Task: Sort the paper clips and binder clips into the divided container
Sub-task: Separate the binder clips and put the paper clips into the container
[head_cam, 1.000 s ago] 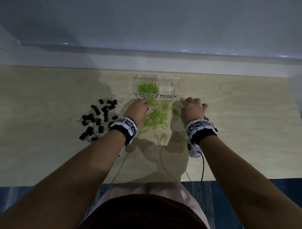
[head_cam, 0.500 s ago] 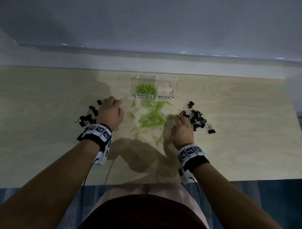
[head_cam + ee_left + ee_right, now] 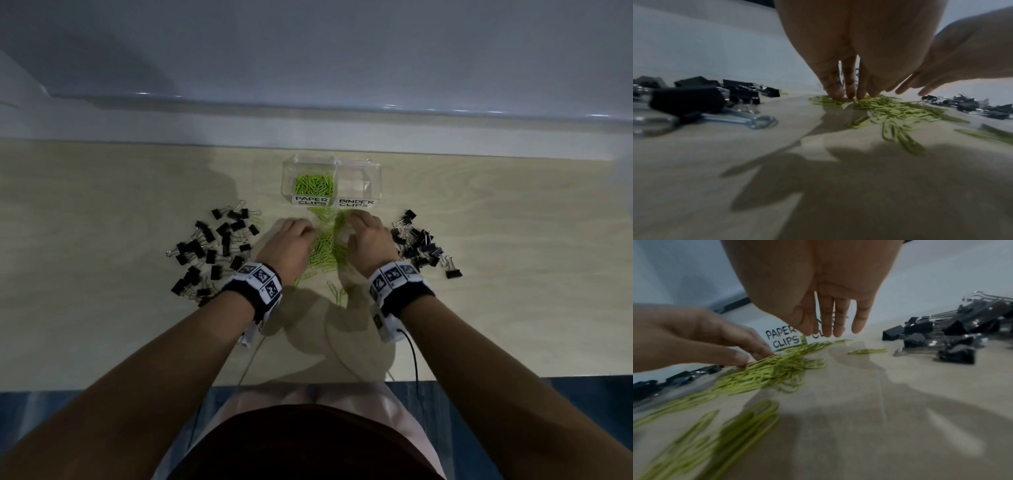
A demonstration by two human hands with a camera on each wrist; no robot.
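Note:
The clear divided container stands at the back centre. Its left cell, labelled PAPER CLIPS, holds green paper clips; its right cell, labelled BINDER CLIPS, looks empty. A loose pile of green paper clips lies in front of the container, between my hands. My left hand touches the pile's left edge with straight fingertips. My right hand hovers over the pile's right side, its fingers straight and holding nothing. Black binder clips lie in a left heap and a right heap.
The wooden table runs to a pale wall ledge at the back. Its front edge is close to my body. Thin cables trail from both wrist cameras across the near table. A few stray green clips lie nearer to me.
My left hand has come back from the left binder clip heap to the paper clip pile. My right hand has moved forward, toward the container.

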